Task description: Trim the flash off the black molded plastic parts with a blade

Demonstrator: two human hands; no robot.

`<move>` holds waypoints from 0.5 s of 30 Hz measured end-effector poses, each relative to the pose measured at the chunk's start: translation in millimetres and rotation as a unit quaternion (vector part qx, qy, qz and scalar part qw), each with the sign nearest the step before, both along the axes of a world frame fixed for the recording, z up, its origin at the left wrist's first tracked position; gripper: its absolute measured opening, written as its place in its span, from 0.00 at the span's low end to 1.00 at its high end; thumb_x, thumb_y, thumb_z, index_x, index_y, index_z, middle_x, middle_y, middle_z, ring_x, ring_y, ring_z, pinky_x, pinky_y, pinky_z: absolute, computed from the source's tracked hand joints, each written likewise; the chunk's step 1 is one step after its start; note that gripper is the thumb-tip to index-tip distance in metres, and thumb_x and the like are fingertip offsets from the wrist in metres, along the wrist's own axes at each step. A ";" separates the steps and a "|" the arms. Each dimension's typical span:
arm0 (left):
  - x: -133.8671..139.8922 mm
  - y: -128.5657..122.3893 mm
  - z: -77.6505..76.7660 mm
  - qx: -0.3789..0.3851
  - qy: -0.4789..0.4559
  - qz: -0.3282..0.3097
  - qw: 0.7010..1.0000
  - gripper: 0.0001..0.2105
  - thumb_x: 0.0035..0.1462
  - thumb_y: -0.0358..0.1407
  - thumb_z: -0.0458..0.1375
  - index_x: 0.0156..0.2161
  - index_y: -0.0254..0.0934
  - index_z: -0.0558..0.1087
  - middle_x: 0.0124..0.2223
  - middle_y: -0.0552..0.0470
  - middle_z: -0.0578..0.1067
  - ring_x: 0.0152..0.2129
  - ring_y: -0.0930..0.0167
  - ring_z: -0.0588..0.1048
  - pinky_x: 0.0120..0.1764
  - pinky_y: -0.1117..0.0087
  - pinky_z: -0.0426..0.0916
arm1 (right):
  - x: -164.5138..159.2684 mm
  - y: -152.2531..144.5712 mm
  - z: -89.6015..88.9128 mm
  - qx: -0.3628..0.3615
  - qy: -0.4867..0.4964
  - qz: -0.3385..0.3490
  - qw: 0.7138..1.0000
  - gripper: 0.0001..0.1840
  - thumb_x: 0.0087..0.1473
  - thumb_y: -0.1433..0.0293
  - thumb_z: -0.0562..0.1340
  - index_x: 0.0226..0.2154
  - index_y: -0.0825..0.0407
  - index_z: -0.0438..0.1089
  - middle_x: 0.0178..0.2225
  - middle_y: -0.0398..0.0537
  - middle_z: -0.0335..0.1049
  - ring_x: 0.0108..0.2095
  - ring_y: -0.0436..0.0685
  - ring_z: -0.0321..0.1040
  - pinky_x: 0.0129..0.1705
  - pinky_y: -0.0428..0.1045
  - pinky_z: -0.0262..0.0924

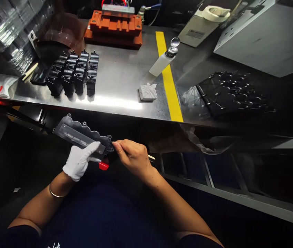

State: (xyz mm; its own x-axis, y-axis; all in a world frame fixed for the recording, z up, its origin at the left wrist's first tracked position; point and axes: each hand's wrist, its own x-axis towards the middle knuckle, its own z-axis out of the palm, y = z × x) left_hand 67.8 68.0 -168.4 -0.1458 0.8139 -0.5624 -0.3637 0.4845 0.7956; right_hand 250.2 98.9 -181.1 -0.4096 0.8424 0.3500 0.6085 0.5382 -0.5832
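My left hand (80, 161), in a white glove, grips the near side of a dark plastic housing (84, 136) with a scalloped edge and small screw bosses. A flat grey plate (80, 138) lies along the housing, and the gloved fingers rest over its right end. Bare, my right hand (134, 156) pinches a thin stick-like tool whose pale end (151, 157) sticks out behind the hand. The tool's fine tip meets or nearly meets the housing's right end; I cannot tell which. Something red (103, 166) shows just below the housing.
Rows of black parts (76, 74) stand on the metal bench (120, 75). Behind them is an orange fixture (115, 27). A folded white cloth (148, 92), a white bottle (163, 61) and yellow tape (170, 86) lie rightward, with black moulded pieces (236, 89) beyond.
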 end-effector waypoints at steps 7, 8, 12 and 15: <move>-5.7 0.3 -6.6 -0.040 -0.046 -0.121 0.991 0.17 0.44 0.38 0.67 0.40 0.33 0.77 0.33 0.49 0.80 0.29 0.66 0.78 0.27 0.72 0.72 | 28.8 19.9 30.6 -0.125 -0.125 0.296 0.939 0.19 0.63 0.65 0.55 0.24 0.54 0.71 0.20 0.45 0.68 0.22 0.48 0.62 0.26 0.45 0.51; -6.4 1.6 -8.3 -0.051 -0.076 -0.134 0.987 0.18 0.45 0.38 0.67 0.42 0.33 0.76 0.35 0.48 0.80 0.30 0.66 0.78 0.28 0.72 0.72 | 32.2 21.4 36.0 -0.145 -0.141 0.342 0.918 0.19 0.63 0.65 0.55 0.23 0.54 0.70 0.20 0.44 0.67 0.21 0.47 0.62 0.26 0.44 0.50; -7.9 6.5 -8.8 -0.062 -0.120 -0.160 0.978 0.16 0.48 0.38 0.65 0.43 0.32 0.76 0.34 0.46 0.79 0.27 0.68 0.77 0.26 0.73 0.69 | 36.3 22.1 43.8 -0.147 -0.129 0.358 0.913 0.19 0.64 0.65 0.54 0.25 0.55 0.70 0.21 0.45 0.67 0.22 0.47 0.61 0.26 0.44 0.50; -7.1 7.6 -4.1 -0.060 -0.101 -0.151 0.982 0.16 0.47 0.38 0.65 0.43 0.33 0.76 0.33 0.47 0.78 0.24 0.70 0.76 0.21 0.75 0.66 | 33.0 21.7 36.8 -0.076 -0.113 0.270 0.953 0.19 0.64 0.65 0.52 0.27 0.55 0.70 0.22 0.46 0.68 0.23 0.48 0.62 0.26 0.45 0.50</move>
